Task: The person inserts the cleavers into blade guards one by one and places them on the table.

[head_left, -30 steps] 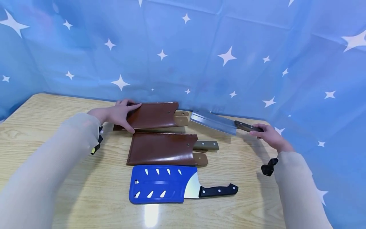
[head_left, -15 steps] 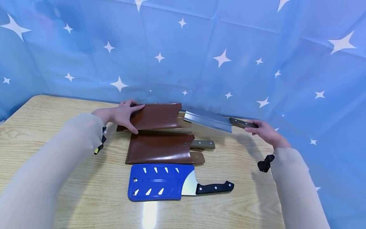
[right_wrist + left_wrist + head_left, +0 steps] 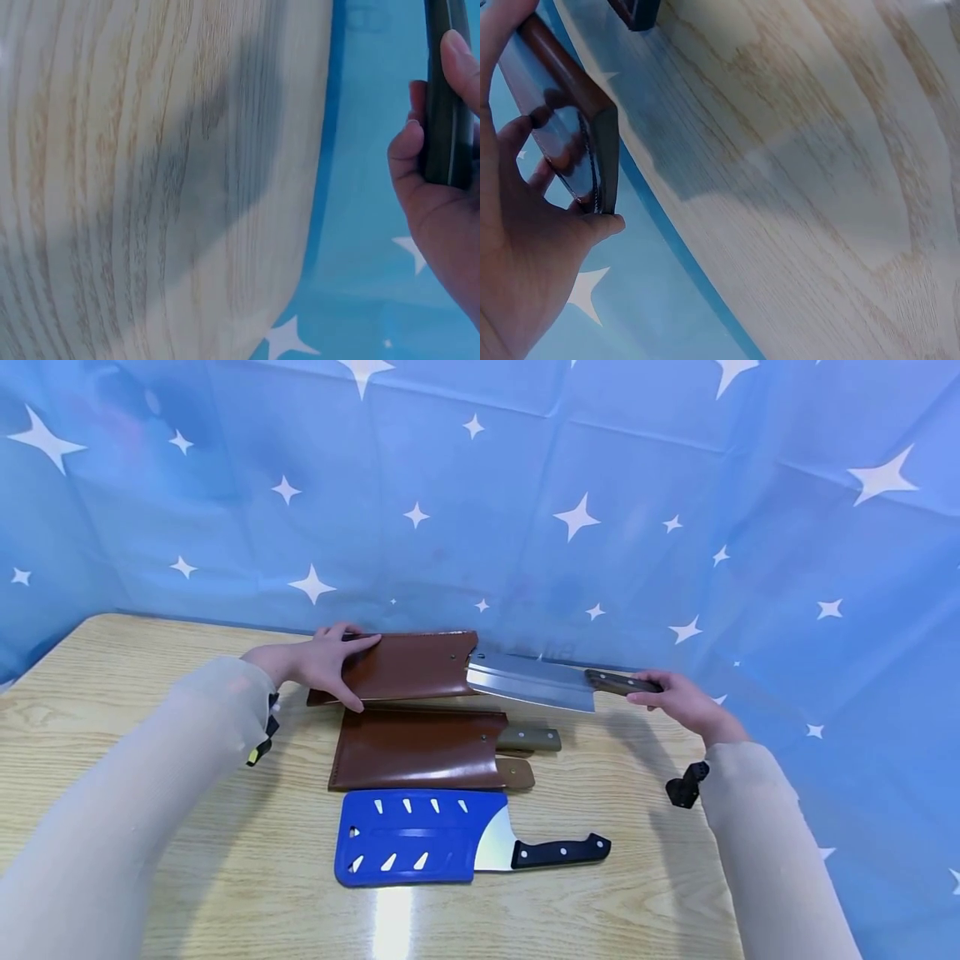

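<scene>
At the back of the table my left hand (image 3: 318, 664) grips the closed end of a brown leather knife sheath (image 3: 420, 664). The left wrist view shows thumb and fingers around that sheath (image 3: 562, 112), held off the tabletop. My right hand (image 3: 678, 702) holds a bare cleaver (image 3: 532, 681) by its dark wooden handle (image 3: 448, 135), the blade pointing left. The blade's front edge meets the sheath's mouth and covers its strap flaps; whether any of it is inside I cannot tell.
Below lies a second brown sheath (image 3: 420, 747) with an olive handle (image 3: 528, 739) sticking out. Nearer still is a black-handled cleaver (image 3: 562, 852) in a blue blade guard (image 3: 412, 839). A blue star-patterned cloth (image 3: 480, 510) hangs behind the wooden table (image 3: 262, 860).
My right hand has moved left with the cleaver, bringing its blade from beside the sheath up to the mouth. The left hand keeps its grip on the sheath. The head view has shifted slightly.
</scene>
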